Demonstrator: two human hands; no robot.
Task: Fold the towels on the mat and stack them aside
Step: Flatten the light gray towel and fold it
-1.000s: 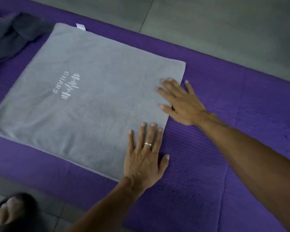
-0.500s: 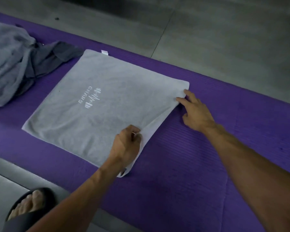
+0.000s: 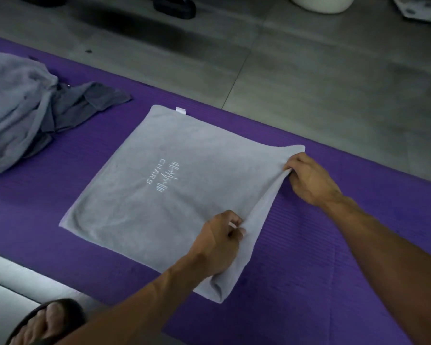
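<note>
A light grey towel [image 3: 164,195] with a white embroidered logo lies folded into a square on the purple mat [image 3: 334,270]. My left hand [image 3: 217,245] pinches the towel's right edge near its near corner and lifts it off the mat. My right hand [image 3: 309,180] pinches the same edge at the far right corner, which is also raised. Between the two hands the edge hangs as a raised fold. A small white tag [image 3: 181,110] sticks out at the far edge.
A crumpled heap of light grey towel [image 3: 13,110] and dark grey cloth [image 3: 85,103] lies on the mat at the left. Grey tiled floor [image 3: 309,83] runs behind the mat. A sandalled foot [image 3: 45,322] shows at the bottom left. Dark footwear [image 3: 174,7] and a white tub [image 3: 319,3] stand at the far edge.
Both hands went from lying flat on the towel to pinching its right edge, and that edge now lifts off the mat. The camera has pulled back.
</note>
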